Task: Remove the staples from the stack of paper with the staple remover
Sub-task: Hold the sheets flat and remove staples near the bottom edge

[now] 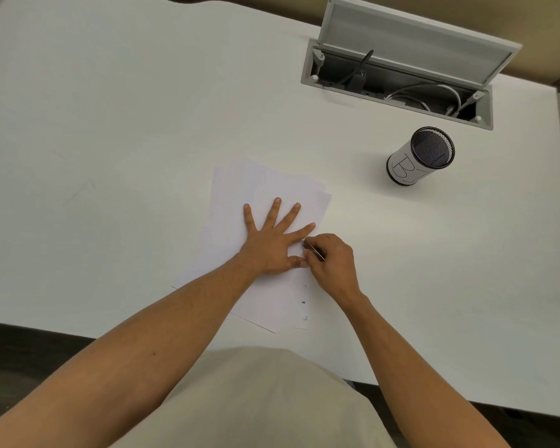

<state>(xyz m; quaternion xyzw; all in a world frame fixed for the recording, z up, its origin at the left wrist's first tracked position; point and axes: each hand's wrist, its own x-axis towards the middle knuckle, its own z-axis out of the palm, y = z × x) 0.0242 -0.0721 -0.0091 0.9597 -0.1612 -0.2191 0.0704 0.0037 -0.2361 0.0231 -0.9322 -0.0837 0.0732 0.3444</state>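
Note:
A loosely fanned stack of white paper (272, 189) lies on the white desk (110, 124), near its front edge. My left hand (274, 240) presses flat on the stack with fingers spread. My right hand (332, 260) grips a small dark staple remover (312, 250) at the stack's right edge, its tip between my left index finger and thumb. The staple itself is too small to make out. A few small dark marks show on the paper nearer to me.
A black mesh pen cup (421, 155) with a white label stands to the right, beyond the paper. Behind it an open cable hatch (398, 79) in the desk shows wires, with its lid raised. The desk's front edge runs just below the stack.

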